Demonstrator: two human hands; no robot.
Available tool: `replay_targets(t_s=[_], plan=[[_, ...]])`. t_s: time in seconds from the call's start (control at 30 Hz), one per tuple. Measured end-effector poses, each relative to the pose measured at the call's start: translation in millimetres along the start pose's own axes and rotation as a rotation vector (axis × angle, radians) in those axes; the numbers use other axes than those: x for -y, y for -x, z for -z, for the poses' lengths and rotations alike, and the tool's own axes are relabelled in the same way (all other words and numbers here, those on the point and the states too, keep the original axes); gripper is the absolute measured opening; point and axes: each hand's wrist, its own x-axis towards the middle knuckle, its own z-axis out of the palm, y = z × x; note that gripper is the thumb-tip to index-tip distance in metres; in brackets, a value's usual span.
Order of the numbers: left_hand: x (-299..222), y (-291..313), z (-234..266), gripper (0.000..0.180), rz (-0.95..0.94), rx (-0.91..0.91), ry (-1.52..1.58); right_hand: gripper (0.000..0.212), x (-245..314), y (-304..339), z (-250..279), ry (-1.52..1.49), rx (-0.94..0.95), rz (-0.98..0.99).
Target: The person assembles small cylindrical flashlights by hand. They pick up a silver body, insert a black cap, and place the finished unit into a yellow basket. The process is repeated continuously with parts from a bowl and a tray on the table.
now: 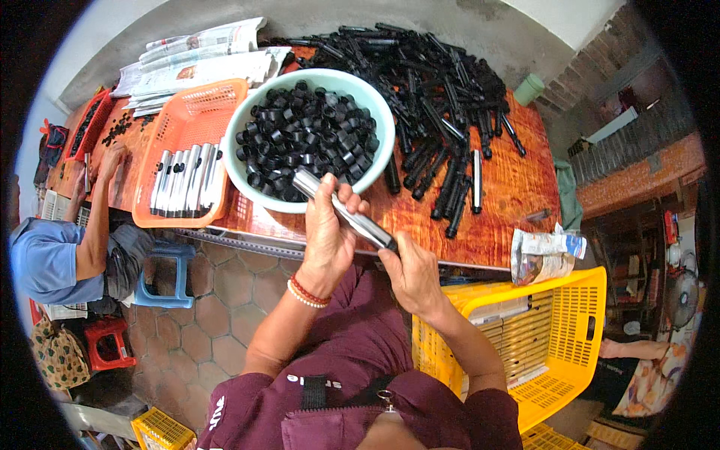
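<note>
Head view: we've got one silver tube (364,224) in both hands, tilted, its far-left end over the near rim of the bowl (385,139), its black end (391,244) pointing near-right, by the near edge of the table (517,191). L hand (328,234) is wrapped round the tube's middle, no gap, thumb on the upper side; R hand (415,279) has thumb & bent fingers closed in at the black end, but the undersides are hidden, so we can't tell how hard they pinch.

Prob. we're seating or turning that end, so: brace w/ L, let R do the push or twist, & line R up w/ the tube's length b/c a skewed press could jam the fit or scuff the shine. Grip firm, not max; bare skin on smooth metal may slip. Go slow & feel for an even seam all round before letting go. Caps (307,139) fill the bowl right by the far-left end, so a slip might drop the tube among them. Mind the R forearm nr the yellow crate (571,330). Silver tubes (193,176) lie side by side in the orange basket (199,112) at left; black pile (442,90) sits far right, best kept clear of
</note>
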Motion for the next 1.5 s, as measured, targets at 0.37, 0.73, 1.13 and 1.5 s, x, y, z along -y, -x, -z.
replay_targets(t_s=[0.37,0.73,1.13,1.5], plan=[[-9.2,-2.5,1.0,0.017,0.095,0.368,0.123,0.031,10.3,15.9,-15.7,0.032,0.055,0.028],[-10.4,4.3,16.7,0.028,0.450,0.609,0.190,0.015,18.4,-26.9,33.5,-0.176,0.091,-0.124],[14.5,4.3,30.9,0.036,0.510,0.479,-0.017,0.017,1.4,-39.1,16.3,-0.255,-0.075,-0.044],[34.2,5.0,25.2,0.054,0.310,0.432,-0.343,0.017,-14.9,-31.4,8.7,-0.375,-0.100,-0.156]])
